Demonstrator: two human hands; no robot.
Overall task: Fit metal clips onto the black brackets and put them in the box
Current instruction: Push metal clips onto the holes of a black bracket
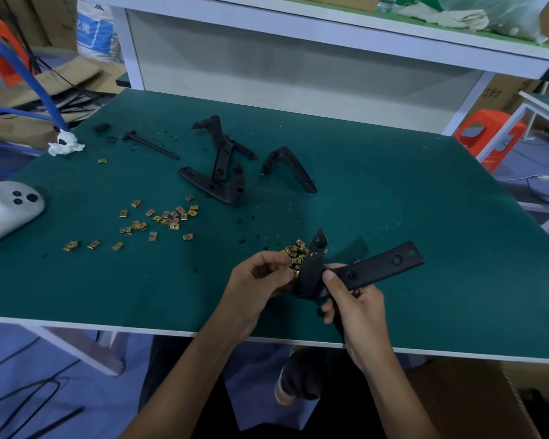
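Right hand (pixel 355 307): I see it gripping the bracket (pixel 379 267), 5 o'clock in my view
Left hand (pixel 259 277): pinching clips (pixel 295 256) at its 9 o'clock end
Tip: I'd push one clip on squarely, bracket steady

A green-topped workbench (pixel 393 217) stands under a white shelf (pixel 298 30), with an orange stool (pixel 488 134) and perhaps cardboard (pixel 61 80) behind.

Black bracket (pixel 362 270), gold clips (pixel 159 220), green table (pixel 393 217).
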